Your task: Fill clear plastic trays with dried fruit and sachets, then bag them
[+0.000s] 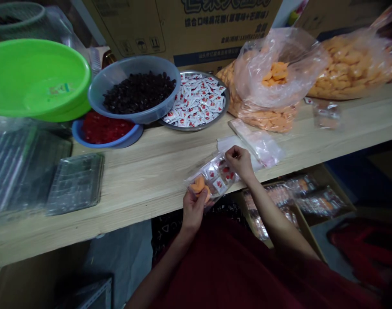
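Near the table's front edge, a clear plastic packet (219, 183) lies tilted between my hands. It has compartments with small white sachets with red print, some red pieces and orange candies (200, 185). My left hand (193, 210) grips its near left end, thumb by the orange candies. At the far right end my right hand (240, 162) is closed in a pinch; what sits between its fingertips is hidden. Just beyond that hand lies a stack of flat clear bags (258, 141).
Along the back stand a green basin (38, 79), a bowl of dark pieces (131, 113), a blue bowl of red pieces (131, 136), a metal dish of sachets (199, 103) and bags of orange candies (263, 113). Clear trays (76, 180) lie left. Below right, a carton (303, 219) holds filled packets.
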The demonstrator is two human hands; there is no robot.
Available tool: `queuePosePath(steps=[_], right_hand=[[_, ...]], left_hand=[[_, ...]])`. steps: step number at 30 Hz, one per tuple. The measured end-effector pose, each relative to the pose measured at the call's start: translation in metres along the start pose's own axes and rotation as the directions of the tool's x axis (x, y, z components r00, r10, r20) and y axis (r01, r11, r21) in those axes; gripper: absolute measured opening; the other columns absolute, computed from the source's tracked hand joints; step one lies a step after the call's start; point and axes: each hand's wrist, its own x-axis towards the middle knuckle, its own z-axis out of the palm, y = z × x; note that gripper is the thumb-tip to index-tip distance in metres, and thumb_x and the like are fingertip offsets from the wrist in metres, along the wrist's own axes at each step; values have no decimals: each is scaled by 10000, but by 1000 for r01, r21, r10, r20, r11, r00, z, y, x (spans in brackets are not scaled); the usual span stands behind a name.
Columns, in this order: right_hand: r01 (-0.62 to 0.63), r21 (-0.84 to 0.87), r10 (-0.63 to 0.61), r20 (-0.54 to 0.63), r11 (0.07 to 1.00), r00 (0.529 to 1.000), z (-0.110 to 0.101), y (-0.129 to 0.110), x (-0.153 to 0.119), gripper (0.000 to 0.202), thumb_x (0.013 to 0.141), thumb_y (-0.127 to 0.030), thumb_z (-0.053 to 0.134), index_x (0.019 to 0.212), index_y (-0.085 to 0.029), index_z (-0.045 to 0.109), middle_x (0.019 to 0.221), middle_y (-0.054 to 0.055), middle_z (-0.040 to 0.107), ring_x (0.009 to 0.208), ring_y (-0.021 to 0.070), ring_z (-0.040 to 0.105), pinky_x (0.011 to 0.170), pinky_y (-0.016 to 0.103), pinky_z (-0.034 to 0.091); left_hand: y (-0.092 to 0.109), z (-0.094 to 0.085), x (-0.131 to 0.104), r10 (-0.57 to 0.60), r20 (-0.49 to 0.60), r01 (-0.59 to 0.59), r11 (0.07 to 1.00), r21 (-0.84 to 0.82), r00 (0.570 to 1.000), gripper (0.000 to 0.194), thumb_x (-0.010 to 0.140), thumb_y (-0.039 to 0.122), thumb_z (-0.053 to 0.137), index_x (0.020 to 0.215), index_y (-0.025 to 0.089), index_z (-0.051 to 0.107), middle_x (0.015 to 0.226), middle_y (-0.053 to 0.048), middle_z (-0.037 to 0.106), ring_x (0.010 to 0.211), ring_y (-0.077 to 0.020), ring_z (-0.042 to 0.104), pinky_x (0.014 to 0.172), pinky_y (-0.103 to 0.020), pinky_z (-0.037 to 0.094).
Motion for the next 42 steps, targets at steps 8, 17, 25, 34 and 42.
queuePosePath(steps=[8, 17, 25, 34, 42], right_hand=[[99, -60, -96, 49, 993, 994, 1, -7, 0, 127, 799, -294, 575, 736, -191, 616, 624, -13, 542, 588, 130, 459, 593, 271, 349], [73, -113, -72, 10, 991, 997, -29, 3, -6, 258, 761, -416, 692, 869, -191, 628, 777, 6, 581, 666, 149, 520, 620, 277, 400], [96, -231, -88, 44, 968, 995, -23, 12, -16, 104, 786, -248, 541, 707, -202, 590, 663, 11, 581, 618, 155, 524, 628, 293, 384], [217, -173, -191, 158, 961, 969, -4, -15, -43, 154, 894, -277, 550, 753, -218, 566, 706, 11, 571, 626, 149, 510, 615, 280, 391], [276, -347, -228, 172, 896, 958, -19, -6, -77, 107, 970, -298, 547, 968, -218, 617, 923, 75, 582, 837, 230, 560, 751, 339, 440]], left_hand=[[14, -8, 10, -67, 137, 52, 993, 110, 988, 481, 749, 480, 831, 1099, 175, 706, 993, -52, 721, 839, -207, 708, 655, -325, 644], [1, -8, 17, -34, 97, 27, 997, 72, 995, 542, 744, 476, 829, 1164, 162, 694, 1048, -87, 724, 883, -237, 705, 614, -332, 637], [4, -10, 21, -34, 105, 24, 995, 95, 994, 522, 756, 480, 819, 1157, 168, 698, 1088, -89, 725, 934, -253, 712, 623, -336, 639], [-3, 6, 25, -15, 96, 15, 1000, -1, 995, 504, 759, 499, 805, 1090, 146, 662, 1031, -83, 717, 889, -210, 696, 600, -271, 607], [-12, 13, 30, 18, 111, -11, 998, -67, 994, 544, 802, 487, 779, 1221, 199, 588, 1213, -98, 667, 1070, -239, 670, 701, -318, 627]])
